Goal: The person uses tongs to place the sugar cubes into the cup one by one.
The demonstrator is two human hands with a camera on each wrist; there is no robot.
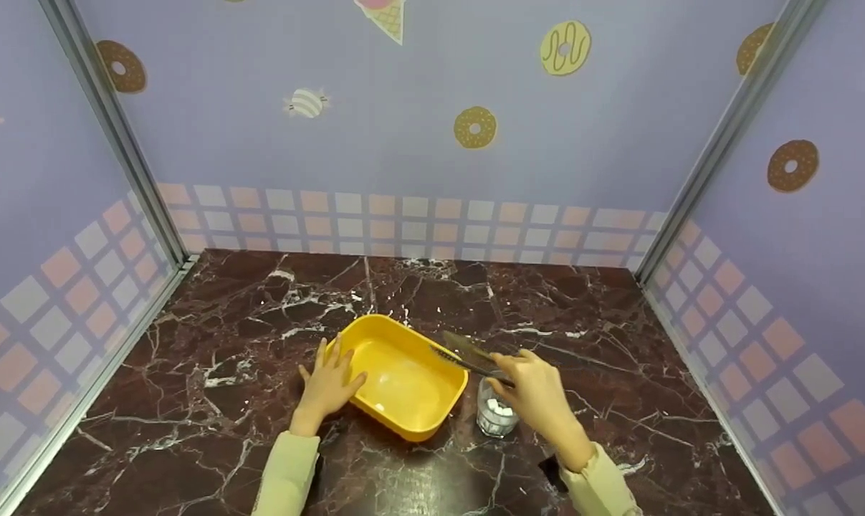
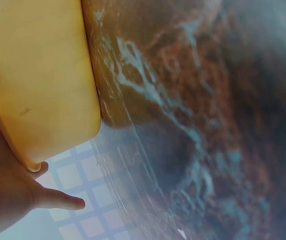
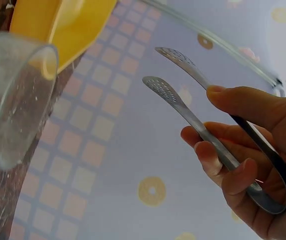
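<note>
A yellow rectangular basin (image 1: 403,387) stands on the dark marble table, with a small white bit near its front corner. My left hand (image 1: 328,383) rests on the basin's left rim, fingers spread; in the left wrist view the hand (image 2: 13,195) lies along the outer wall. In my right hand (image 1: 536,390) I grip metal tongs (image 3: 170,95) with perforated tips, which stand apart and hold nothing. The tongs reach over the basin's right rim in the head view. Below the right hand, a clear glass (image 1: 495,423) holds several white lumps.
The marble table (image 1: 224,430) has white veins and several white specks behind the basin. Lilac wall panels (image 1: 403,143) with printed sweets close off the back and both sides, joined by metal corner posts (image 1: 719,158).
</note>
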